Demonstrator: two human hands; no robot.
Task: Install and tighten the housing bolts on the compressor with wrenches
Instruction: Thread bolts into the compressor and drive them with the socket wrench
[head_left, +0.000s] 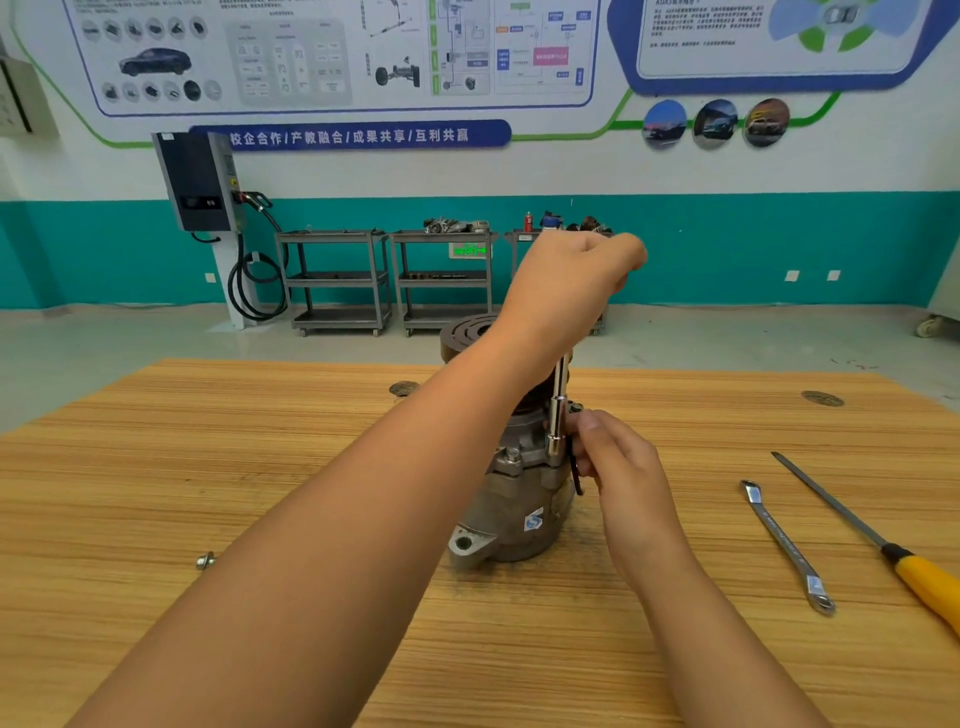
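A grey metal compressor (511, 512) stands upright in the middle of the wooden table (218, 467), pulley end up. A chrome socket wrench (557, 415) stands vertically on a housing bolt at the compressor's right flange. My left hand (571, 283) is raised above it, fingers curled round the wrench's top, which the hand hides. My right hand (615, 452) is beside the socket's lower end, fingers curled against it and the compressor's side. Another housing bolt (513, 457) sits in the flange to the left. A loose bolt (205, 561) lies on the table at the left.
A combination wrench (787, 545) and a yellow-handled screwdriver (878, 545) lie on the table to the right. Two round grommets (822, 398) sit in the tabletop's far side. Metal carts (337, 280) and a charger unit (200, 182) stand by the far wall.
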